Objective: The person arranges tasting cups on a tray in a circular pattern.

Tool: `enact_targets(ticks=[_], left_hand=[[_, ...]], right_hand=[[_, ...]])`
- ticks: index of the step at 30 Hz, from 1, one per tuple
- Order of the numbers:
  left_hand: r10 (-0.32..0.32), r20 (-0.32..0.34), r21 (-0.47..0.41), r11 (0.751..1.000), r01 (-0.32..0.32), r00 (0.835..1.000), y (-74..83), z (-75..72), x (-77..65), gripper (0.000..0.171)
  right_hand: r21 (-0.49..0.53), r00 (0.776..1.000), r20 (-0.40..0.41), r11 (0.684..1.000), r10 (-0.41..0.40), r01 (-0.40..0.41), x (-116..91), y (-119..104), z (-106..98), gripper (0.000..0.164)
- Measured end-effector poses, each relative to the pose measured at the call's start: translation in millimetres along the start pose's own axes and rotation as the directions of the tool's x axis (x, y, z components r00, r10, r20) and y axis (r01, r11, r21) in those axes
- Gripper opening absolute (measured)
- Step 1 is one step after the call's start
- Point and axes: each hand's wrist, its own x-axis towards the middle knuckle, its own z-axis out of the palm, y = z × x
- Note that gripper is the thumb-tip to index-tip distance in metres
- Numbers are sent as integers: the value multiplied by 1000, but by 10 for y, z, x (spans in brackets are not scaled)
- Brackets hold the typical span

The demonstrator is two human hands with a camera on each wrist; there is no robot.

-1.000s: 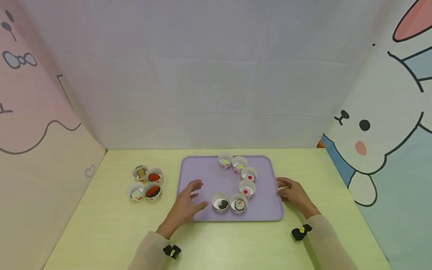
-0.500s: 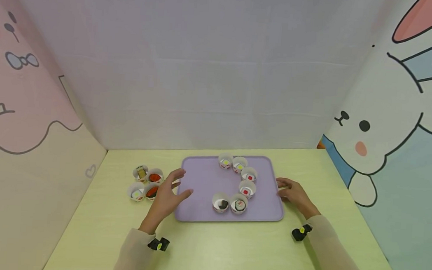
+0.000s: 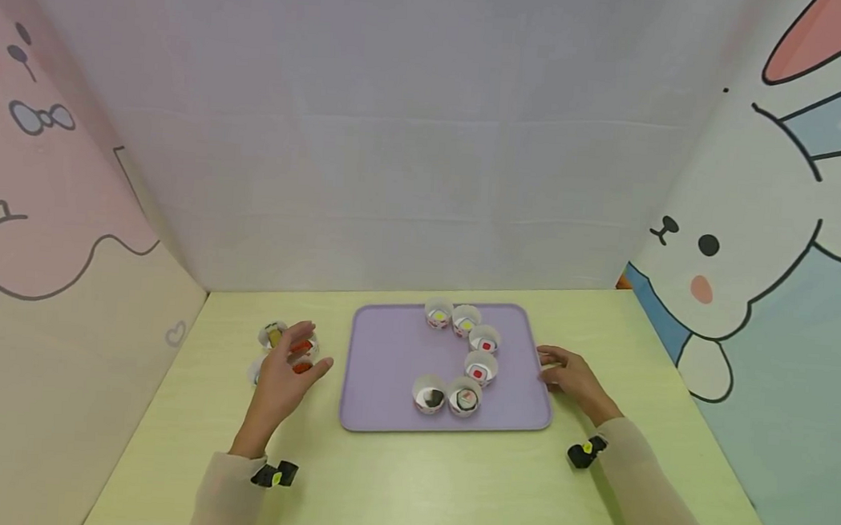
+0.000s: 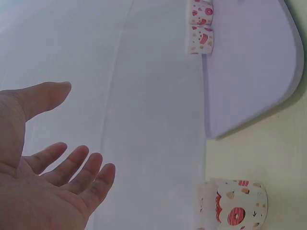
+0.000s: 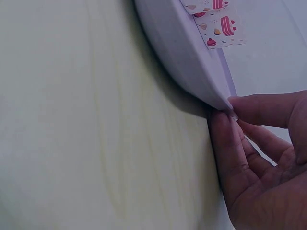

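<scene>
My left hand (image 3: 277,389) hovers over a cluster of small paper cups on the left of the table, its fingers loosely spread and nothing between them. One cup with orange-red food (image 3: 305,345) shows past the fingers, and one with a yellowish piece (image 3: 271,334) sits behind them; the hand partly hides the cluster. A dessert-print paper cup (image 4: 242,206) appears low in the left wrist view, apart from the fingers. At the right edge of the lilac tray (image 3: 386,357), my right hand (image 3: 574,379) pinches the rim between thumb and fingers, clearest in the right wrist view.
On the tray several paper cups form a curve: two with yellow-marked pieces (image 3: 466,321) at the back, two with red-centred pieces (image 3: 481,369) at the right, and two sushi-like ones (image 3: 464,398) in front. A white curtain (image 3: 426,174) stands behind the table.
My left hand has moved left, from over the tray's left part to above the cups beside it. My right hand and the tray stay in place.
</scene>
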Motion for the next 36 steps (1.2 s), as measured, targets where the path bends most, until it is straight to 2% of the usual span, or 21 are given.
enact_targets(ticks=[4,11,16,22,26,31,36], left_hand=[[-7,-27,-8,1000,7,1000,-57,-109,-31,67],[7,-108,37,999,-3,994,-179,-283,-100,66],[-26,-156,48,998,33,987,-305,-365,-147,71],[-70,-183,56,995,82,980,-454,-463,-183,75],[-79,-171,35,996,86,982,-577,-515,-194,82],[-111,-109,33,993,115,988,-753,-558,-184,97],[-159,-51,32,987,161,986,-930,-598,-157,106]], right_hand=[[4,1000,-4,1000,-1,1,1,-3,-2,60],[12,1000,1,1000,1,-1,3,2,3,61],[6,1000,-6,1000,3,-3,9,5,4,61],[3,1000,-13,1000,8,-8,15,1,13,61],[4,1000,-17,1000,6,-6,15,-1,16,61],[13,1000,-12,1000,3,-3,10,-2,10,61],[19,1000,-11,1000,10,-10,12,3,11,60]])
